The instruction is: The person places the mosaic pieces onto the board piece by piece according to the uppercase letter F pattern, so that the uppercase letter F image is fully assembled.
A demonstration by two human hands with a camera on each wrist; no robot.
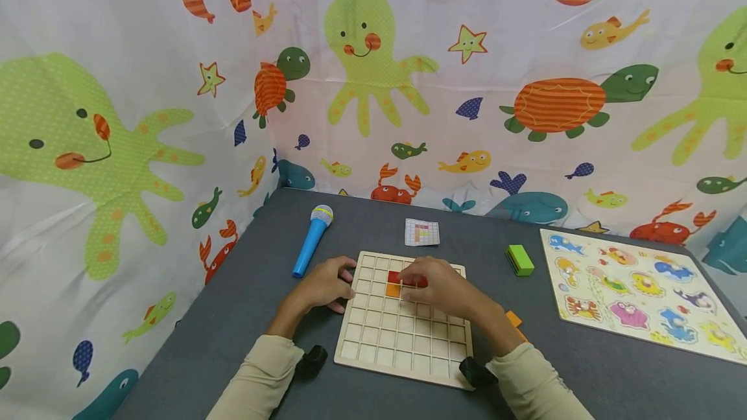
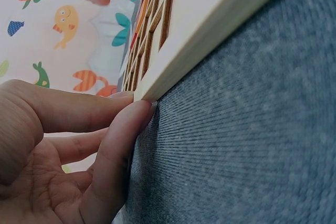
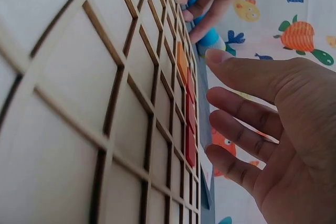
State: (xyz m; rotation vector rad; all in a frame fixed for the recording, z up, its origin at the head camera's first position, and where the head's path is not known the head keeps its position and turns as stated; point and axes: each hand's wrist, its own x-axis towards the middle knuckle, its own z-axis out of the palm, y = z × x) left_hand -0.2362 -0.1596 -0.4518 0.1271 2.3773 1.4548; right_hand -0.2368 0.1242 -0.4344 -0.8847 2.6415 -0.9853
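**Left hand [image 1: 328, 282] on the wooden grid board [image 1: 403, 342], right hand [image 1: 440, 284] above the red pieces [image 3: 190, 111]**

The wooden grid board lies flat on the dark table [image 1: 222, 355], directly in front of you. Your left hand pinches its left edge between thumb and fingers. Your right hand is over the far part of the grid; its fingers are spread and slightly bent, apart from the pieces, and grip nothing.

Three red pieces sit side by side in one row near the far edge. An orange square [image 1: 393, 290] occupies the cell just on your side of the leftmost red one. In the head view, your right hand partly covers the red row.

Locate the surrounding items as follows. A blue microphone [image 1: 311, 242] lies beyond your left hand. A printed card [image 1: 422, 233] lies just past the far edge. To the right are a green block [image 1: 519, 260] and a sea-animal picture board [image 1: 607, 325]. Orange pieces [image 1: 513, 318] show beside your right forearm, partly hidden.
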